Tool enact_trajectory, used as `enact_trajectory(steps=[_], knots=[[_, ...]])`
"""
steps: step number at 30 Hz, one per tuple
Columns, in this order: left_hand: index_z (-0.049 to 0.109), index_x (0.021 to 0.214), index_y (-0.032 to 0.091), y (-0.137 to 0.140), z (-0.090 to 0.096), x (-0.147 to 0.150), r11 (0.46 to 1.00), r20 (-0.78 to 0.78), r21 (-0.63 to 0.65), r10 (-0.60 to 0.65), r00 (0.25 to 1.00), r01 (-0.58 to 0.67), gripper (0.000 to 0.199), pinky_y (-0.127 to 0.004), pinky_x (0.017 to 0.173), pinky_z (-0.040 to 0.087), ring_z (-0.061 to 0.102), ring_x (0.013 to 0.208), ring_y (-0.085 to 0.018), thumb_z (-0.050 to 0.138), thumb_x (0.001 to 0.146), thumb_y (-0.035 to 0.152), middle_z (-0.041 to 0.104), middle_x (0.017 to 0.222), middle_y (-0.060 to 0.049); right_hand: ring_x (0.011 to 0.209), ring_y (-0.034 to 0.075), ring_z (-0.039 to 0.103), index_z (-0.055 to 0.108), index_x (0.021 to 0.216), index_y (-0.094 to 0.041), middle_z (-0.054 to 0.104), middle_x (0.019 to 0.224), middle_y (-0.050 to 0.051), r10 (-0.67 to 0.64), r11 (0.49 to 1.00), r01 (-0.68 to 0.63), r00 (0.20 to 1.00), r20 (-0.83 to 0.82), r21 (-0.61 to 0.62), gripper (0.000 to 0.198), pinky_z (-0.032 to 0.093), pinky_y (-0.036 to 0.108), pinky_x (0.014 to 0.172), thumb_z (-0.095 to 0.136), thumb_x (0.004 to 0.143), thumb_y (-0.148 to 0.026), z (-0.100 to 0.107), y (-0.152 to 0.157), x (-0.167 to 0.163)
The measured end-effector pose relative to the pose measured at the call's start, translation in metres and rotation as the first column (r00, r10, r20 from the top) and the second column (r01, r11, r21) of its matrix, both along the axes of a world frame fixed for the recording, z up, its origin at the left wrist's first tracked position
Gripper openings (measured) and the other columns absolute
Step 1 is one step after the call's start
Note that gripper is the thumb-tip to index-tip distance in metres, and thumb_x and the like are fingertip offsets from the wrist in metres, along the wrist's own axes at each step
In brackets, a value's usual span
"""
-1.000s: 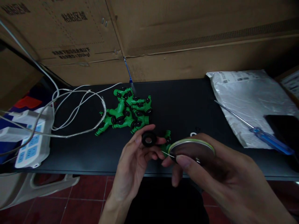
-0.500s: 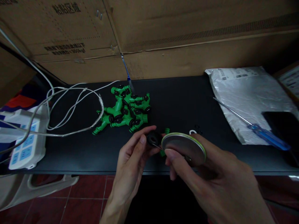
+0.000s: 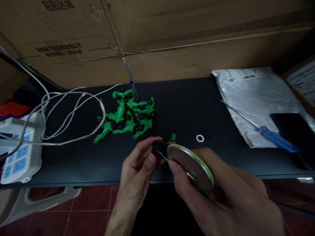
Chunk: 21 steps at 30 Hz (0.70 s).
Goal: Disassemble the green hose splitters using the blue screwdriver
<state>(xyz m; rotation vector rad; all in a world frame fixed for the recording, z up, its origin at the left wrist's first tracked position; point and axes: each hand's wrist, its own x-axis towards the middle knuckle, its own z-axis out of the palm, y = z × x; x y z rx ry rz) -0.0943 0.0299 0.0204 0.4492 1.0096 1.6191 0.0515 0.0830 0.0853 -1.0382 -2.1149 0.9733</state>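
Observation:
My left hand [image 3: 136, 175] pinches a small round black ring-shaped part [image 3: 158, 148] between thumb and fingers. A round pin badge [image 3: 184, 160] with a silver metal back and a yellow-green rim is gripped in my right hand [image 3: 219, 193]. The badge's thin pin is swung out and its tip reaches the black part; whether it goes inside I cannot tell. Just behind my hands lies a green fitting [image 3: 173, 137], mostly hidden. A flat white washer [image 3: 200, 138] and several small black rings [image 3: 206, 133] lie right of it.
Several green Y-shaped hose connectors [image 3: 119, 113] are heaped left of centre. White cables [image 3: 73, 114] and a power strip [image 3: 23, 150] lie at the left. On the right are a silver mailer bag [image 3: 248, 95], a blue-handled screwdriver [image 3: 275, 137] and a phone [image 3: 290, 131]. Cardboard [image 3: 172, 39] stands behind.
The black part has been tilted in my left hand, so its side now shows. My right hand and the badge have shifted slightly down and left. The whole view has moved a little.

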Motion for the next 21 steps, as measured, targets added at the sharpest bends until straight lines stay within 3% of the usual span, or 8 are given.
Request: enact_trajectory(steps=[3, 7, 12, 17, 21], knots=[[0.08, 0.111, 0.03, -0.001, -0.003, 0.0, 1.0, -0.023, -0.025, 0.014, 1.0, -0.014, 0.024, -0.018, 0.082, 0.062, 0.078, 0.096, -0.017, 0.081, 0.088, 0.037, 0.081, 0.105, -0.004, 0.062, 0.012, 0.071, 0.071, 0.093, -0.024, 0.074, 0.077, -0.001, 0.052, 0.997, -0.052, 0.999, 0.005, 0.055, 0.019, 0.061, 0.018, 0.065, 0.055, 0.099, -0.016, 0.001, 0.001, 0.002], [0.079, 0.111, 0.032, -0.002, -0.005, 0.0, 1.0, -0.045, -0.023, 0.001, 0.999, -0.002, 0.025, -0.027, 0.083, 0.064, 0.079, 0.093, -0.021, 0.08, 0.087, 0.04, 0.081, 0.1, -0.004, 0.062, 0.011, 0.07, 0.071, 0.092, -0.024, 0.074, 0.079, -0.001, 0.015, 0.997, -0.016, 1.0, 0.017, 0.07, 0.016, 0.059, 0.016, 0.067, 0.058, 0.099, -0.016, -0.001, -0.002, 0.002], [0.08, 0.106, 0.036, -0.001, -0.005, 0.0, 0.999, -0.027, 0.04, 0.009, 1.0, -0.008, 0.018, -0.018, 0.078, 0.061, 0.079, 0.089, -0.015, 0.081, 0.088, 0.033, 0.083, 0.101, 0.0, 0.066, 0.013, 0.072, 0.07, 0.092, -0.022, 0.071, 0.076, 0.0, 0.0, 1.0, 0.001, 0.999, -0.044, 0.024, 0.023, 0.059, 0.019, 0.064, 0.051, 0.102, -0.018, -0.005, -0.007, -0.001], [0.079, 0.104, 0.033, 0.001, -0.005, 0.001, 0.996, -0.046, 0.074, 0.059, 0.997, -0.055, 0.019, -0.021, 0.082, 0.062, 0.08, 0.089, -0.016, 0.084, 0.085, 0.031, 0.083, 0.102, 0.001, 0.061, 0.01, 0.071, 0.066, 0.094, -0.024, 0.076, 0.085, -0.002, -0.012, 0.998, 0.015, 0.999, -0.051, 0.06, 0.013, 0.058, 0.018, 0.063, 0.059, 0.098, -0.014, -0.007, -0.008, 0.001], [0.077, 0.101, 0.031, 0.001, 0.0, 0.006, 0.996, -0.033, 0.031, 0.09, 0.995, -0.089, 0.022, -0.024, 0.084, 0.063, 0.08, 0.088, -0.017, 0.087, 0.081, 0.032, 0.083, 0.101, 0.001, 0.066, 0.016, 0.074, 0.068, 0.102, -0.026, 0.077, 0.086, 0.0, -0.003, 0.994, 0.004, 1.0, -0.006, 0.108, 0.02, 0.058, 0.023, 0.057, 0.059, 0.095, -0.011, -0.006, -0.01, 0.004]])
